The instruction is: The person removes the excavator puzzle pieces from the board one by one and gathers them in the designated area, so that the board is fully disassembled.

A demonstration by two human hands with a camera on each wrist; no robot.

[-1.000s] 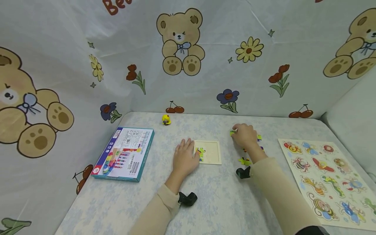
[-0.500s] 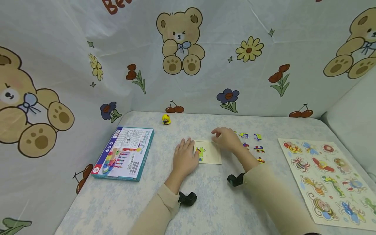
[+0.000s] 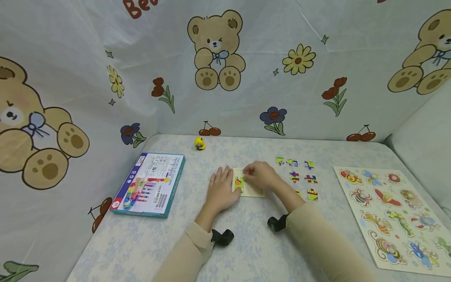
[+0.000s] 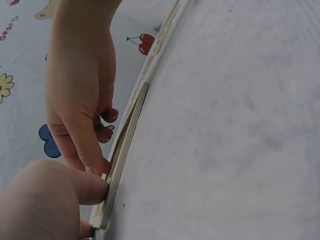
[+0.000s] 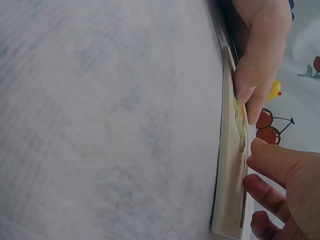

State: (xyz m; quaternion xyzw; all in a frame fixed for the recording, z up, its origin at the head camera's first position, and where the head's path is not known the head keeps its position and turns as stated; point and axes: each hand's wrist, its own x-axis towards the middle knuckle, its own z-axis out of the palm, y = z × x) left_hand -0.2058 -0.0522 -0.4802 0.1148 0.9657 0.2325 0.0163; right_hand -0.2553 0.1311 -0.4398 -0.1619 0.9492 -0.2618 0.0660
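Note:
A shallow wooden puzzle tray [image 3: 251, 194] lies mid-table, with coloured jigsaw pieces [image 3: 238, 182] along its left side. My left hand [image 3: 221, 188] rests flat over the tray's left edge, fingers straight and thumb at the lower corner. From the right, my right hand [image 3: 261, 175] reaches over the tray with thumb and index finger together at the right edge of those pieces. It pinches a puzzle piece [image 4: 105, 176], mostly hidden by the fingertips; a pale edge of it shows in the left wrist view. Several loose jigsaw pieces [image 3: 311, 179] lie in rows right of the tray.
A boxed toy set [image 3: 151, 184] lies at the left, and a small yellow duck figure [image 3: 199, 144] stands at the back. A large insect puzzle board [image 3: 394, 219] covers the right side. A bear-print cloth [image 3: 218, 109] hangs behind the table.
My right hand has moved left from the loose jigsaw pieces to the tray, and its fingertips have come down beside the pieces there. My left hand has stayed on the tray.

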